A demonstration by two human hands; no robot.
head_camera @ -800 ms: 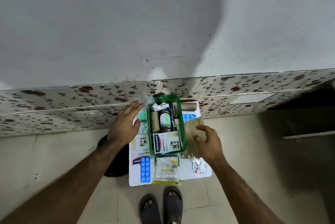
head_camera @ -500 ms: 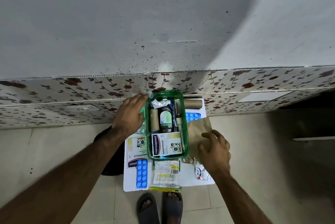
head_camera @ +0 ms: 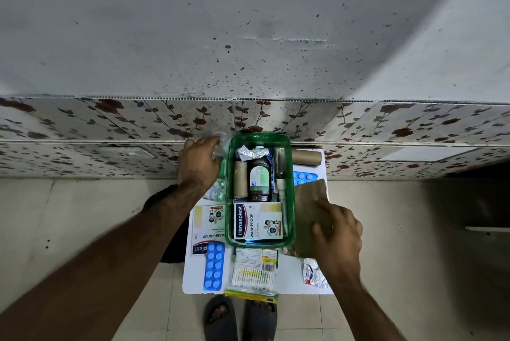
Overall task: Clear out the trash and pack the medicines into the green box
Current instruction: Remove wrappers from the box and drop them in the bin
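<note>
The green box stands on a small white table. It holds a Hansaplast carton, a brown bottle, a beige roll and crumpled foil. My left hand is at the box's far left corner, its fingers closed on crumpled clear plastic. My right hand lies on a brown paper bag right of the box, fingers curled on it. A blue blister strip, a second Hansaplast carton and a cotton-bud pack lie on the table.
A cardboard tube and another blue blister strip lie behind the bag. Crumpled foil sits at the table's right front. A dark object is on the floor left of the table. A wall with floral panels rises right behind. My sandalled feet are below.
My left hand has moved to the box's far left corner and closed on the plastic. My right hand has slid down onto the paper bag. The camera has come closer.
</note>
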